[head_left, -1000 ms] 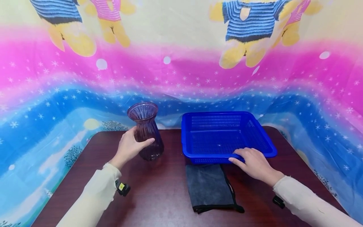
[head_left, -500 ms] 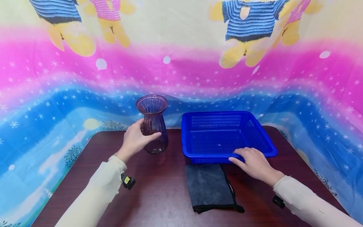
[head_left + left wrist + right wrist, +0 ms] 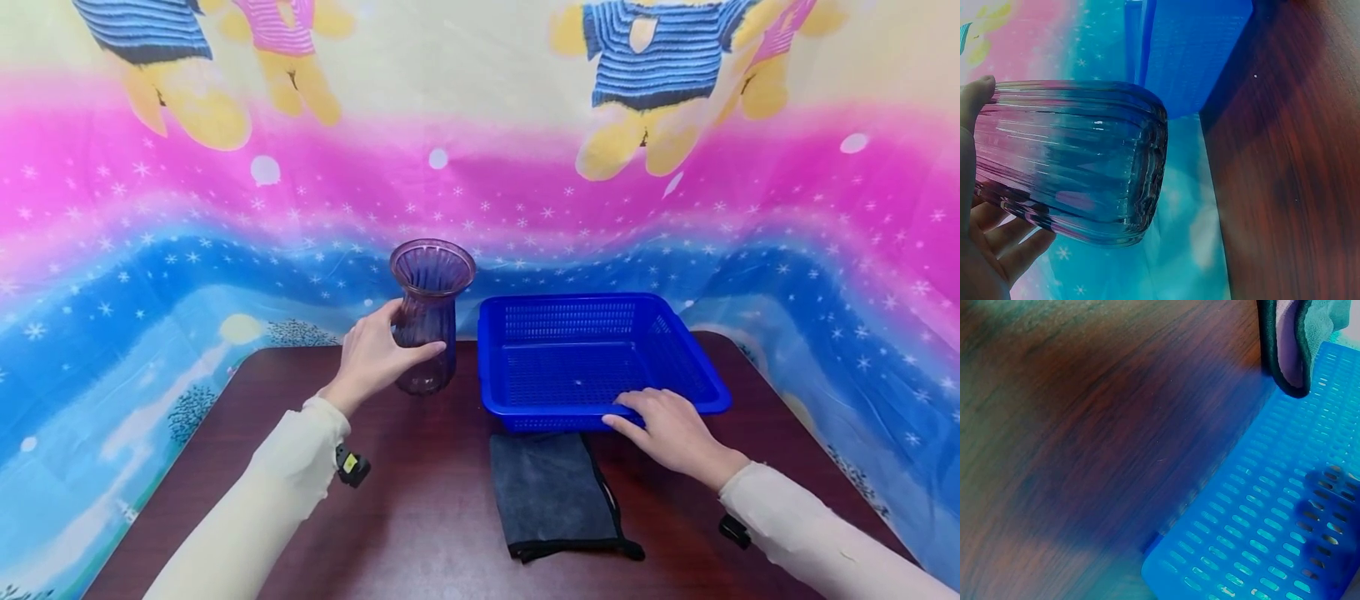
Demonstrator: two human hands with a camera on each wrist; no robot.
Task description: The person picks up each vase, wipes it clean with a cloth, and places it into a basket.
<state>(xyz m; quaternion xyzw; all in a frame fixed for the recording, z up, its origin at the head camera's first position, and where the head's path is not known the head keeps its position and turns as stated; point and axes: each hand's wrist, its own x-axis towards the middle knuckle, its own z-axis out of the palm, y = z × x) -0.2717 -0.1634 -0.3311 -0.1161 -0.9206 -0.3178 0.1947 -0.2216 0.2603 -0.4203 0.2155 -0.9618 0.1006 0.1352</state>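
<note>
My left hand (image 3: 381, 352) grips a purple ribbed glass vase (image 3: 438, 312) round its body, thumb in front and fingers behind. The vase stands upright with its flared mouth up, just left of the blue plastic basket (image 3: 491, 362). In the left wrist view the clear base of the vase (image 3: 1104, 169) appears raised off the table. My right hand (image 3: 667, 429) holds the basket's front rim, fingers over the inside and thumb outside. The right wrist view shows the perforated basket wall (image 3: 1241, 519) close up; the hand's grip is not visible there.
A folded dark grey cloth (image 3: 555, 500) with black edging lies on the brown table (image 3: 420, 533) in front of the basket. A printed curtain (image 3: 480, 192) hangs behind and beside the table.
My left hand has carried the vase rightward and somewhat farther back and up, closer to the basket. The right hand, basket and cloth have stayed in place.
</note>
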